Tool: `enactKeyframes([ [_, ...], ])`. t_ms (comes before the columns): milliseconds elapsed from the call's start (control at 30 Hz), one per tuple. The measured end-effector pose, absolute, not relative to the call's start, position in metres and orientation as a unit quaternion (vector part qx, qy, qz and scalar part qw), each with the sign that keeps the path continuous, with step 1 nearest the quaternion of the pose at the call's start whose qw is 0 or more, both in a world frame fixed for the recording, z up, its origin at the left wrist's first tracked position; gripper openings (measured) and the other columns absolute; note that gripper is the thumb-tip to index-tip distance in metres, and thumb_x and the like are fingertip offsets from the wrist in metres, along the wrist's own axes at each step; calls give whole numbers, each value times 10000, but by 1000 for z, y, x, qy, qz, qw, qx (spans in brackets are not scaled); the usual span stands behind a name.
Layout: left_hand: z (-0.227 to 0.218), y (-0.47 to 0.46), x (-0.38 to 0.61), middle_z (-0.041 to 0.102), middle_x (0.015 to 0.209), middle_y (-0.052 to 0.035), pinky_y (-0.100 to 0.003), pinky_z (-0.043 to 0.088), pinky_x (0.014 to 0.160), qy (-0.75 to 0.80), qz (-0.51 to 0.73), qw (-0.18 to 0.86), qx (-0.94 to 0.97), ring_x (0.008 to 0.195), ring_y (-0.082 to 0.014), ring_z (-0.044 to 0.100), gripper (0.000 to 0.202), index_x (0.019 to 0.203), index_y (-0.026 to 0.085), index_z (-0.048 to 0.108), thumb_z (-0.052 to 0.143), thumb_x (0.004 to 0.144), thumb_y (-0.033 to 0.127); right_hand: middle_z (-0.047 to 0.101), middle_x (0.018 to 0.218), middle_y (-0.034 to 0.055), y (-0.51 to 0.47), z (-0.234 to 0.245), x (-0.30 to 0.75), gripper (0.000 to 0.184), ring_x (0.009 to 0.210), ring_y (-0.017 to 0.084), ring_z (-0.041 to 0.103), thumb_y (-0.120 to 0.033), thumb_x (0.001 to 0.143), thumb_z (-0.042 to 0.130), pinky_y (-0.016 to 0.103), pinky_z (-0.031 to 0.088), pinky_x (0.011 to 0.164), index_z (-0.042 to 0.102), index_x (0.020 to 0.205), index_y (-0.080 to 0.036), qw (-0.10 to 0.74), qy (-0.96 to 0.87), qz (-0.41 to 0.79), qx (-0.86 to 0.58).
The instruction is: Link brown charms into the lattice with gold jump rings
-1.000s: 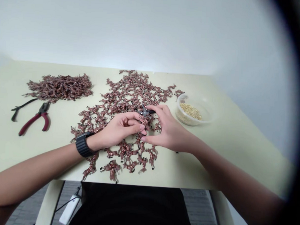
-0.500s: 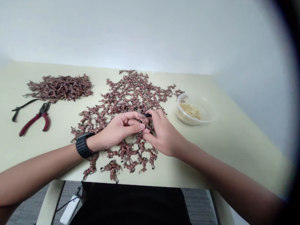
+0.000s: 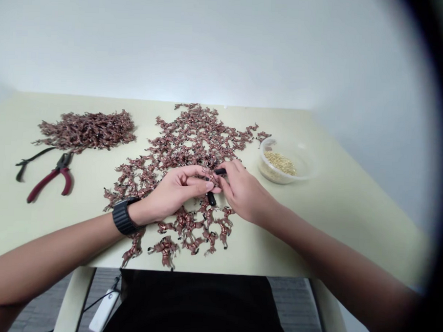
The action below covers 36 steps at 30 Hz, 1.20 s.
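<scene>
- Pale green table (image 3: 351, 215) before a plain white wall (image 3: 175, 46) carries a loose mesh of linked copper-brown metal pieces (image 3: 193, 140), the landmark for all else.
- Left hand (image 3: 172, 193), a black strap watch (image 3: 122, 215) on its wrist, lies over the mesh's near part, fingers (image 3: 206, 185) pinched together on a small piece (image 3: 212, 181).
- Right hand (image 3: 244, 191) sits just beside it, fingers (image 3: 230, 172) closed around small black-handled pliers (image 3: 220, 171); their tips are hidden at the pinch, touching the piece or not, I cannot tell.
- Left of the mesh: a heaped pile of similar pieces (image 3: 87, 130) and red-handled pliers (image 3: 50, 180). Right of it: a clear plastic tub (image 3: 261, 160) of brass-coloured bits (image 3: 280, 162).
- Risk: a slipped pliers grip could let the small piece spring loose; a sharp tug could drag neighbouring links out of place.
</scene>
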<state>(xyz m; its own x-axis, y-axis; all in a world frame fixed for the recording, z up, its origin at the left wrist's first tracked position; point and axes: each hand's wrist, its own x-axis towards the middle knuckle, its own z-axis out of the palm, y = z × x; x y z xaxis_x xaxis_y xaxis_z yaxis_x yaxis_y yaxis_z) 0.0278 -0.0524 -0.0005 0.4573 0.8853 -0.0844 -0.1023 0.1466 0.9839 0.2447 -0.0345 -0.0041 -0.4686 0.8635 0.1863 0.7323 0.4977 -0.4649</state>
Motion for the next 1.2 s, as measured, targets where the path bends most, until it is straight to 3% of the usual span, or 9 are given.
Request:
enactKeyframes([
  [100,-2,-51,28,798,1050,-89,-314,606,908,361,397,663,522,1012,-198,757,296,1100,183,704,780,885,371,540,1238,149,-38,0,248,385,1022,277,595,-412,1027,447,436,503,888,489,1349,-205,203,-838,213,-460],
  [233,-3,-49,27,799,1019,-83,-348,599,951,355,393,676,512,1028,-208,760,279,1081,189,686,775,889,371,469,1375,150,-41,8,253,664,1286,335,494,-446,902,645,491,444,1075,383,1476,-240,169,-850,259,-427],
  [400,-2,-52,27,794,1064,-89,-288,607,857,358,388,673,518,994,-195,763,264,1096,185,681,762,903,347,421,1434,169,-44,12,251,882,1376,367,418,-712,826,661,541,412,1120,346,1499,-236,138,-834,301,-441],
  [467,0,-55,29,794,1071,-102,-270,607,772,357,372,679,523,945,-195,765,281,1124,177,675,754,909,340,432,1413,175,-44,10,247,895,1362,366,424,-732,801,673,538,418,1112,369,1471,-223,151,-830,290,-452],
  [600,3,-60,33,803,1025,-111,-300,604,816,353,365,670,542,929,-206,763,297,1125,158,688,761,902,340,483,1329,167,-46,1,241,752,1291,369,462,-510,786,743,534,437,1068,418,1395,-212,195,-840,229,-451],
  [733,4,-60,33,806,993,-95,-299,601,817,343,369,670,545,885,-189,758,274,1116,167,689,751,910,337,537,1248,154,-49,-1,237,528,1168,347,530,-326,851,632,517,470,992,450,1331,-207,199,-850,208,-441],
  [867,4,-59,32,801,916,-70,-268,590,775,343,373,656,559,847,-170,747,216,1076,166,697,742,919,308,545,1205,168,-52,-1,235,452,1119,334,548,-276,933,505,499,477,969,426,1364,-167,194,-858,184,-438],
  [967,5,-58,32,803,976,-67,-249,593,796,335,373,664,555,840,-146,747,188,1085,173,699,726,934,282,552,1170,168,-53,-6,234,392,1069,321,561,-248,947,456,482,490,926,447,1327,-152,195,-863,160,-439],
  [1200,9,-60,33,810,1006,-77,-323,617,907,343,384,664,542,925,-190,773,266,1148,171,683,740,923,301,611,1055,126,-49,-11,233,199,967,286,582,-307,982,448,417,489,821,525,1120,-187,193,-865,146,-440],
])
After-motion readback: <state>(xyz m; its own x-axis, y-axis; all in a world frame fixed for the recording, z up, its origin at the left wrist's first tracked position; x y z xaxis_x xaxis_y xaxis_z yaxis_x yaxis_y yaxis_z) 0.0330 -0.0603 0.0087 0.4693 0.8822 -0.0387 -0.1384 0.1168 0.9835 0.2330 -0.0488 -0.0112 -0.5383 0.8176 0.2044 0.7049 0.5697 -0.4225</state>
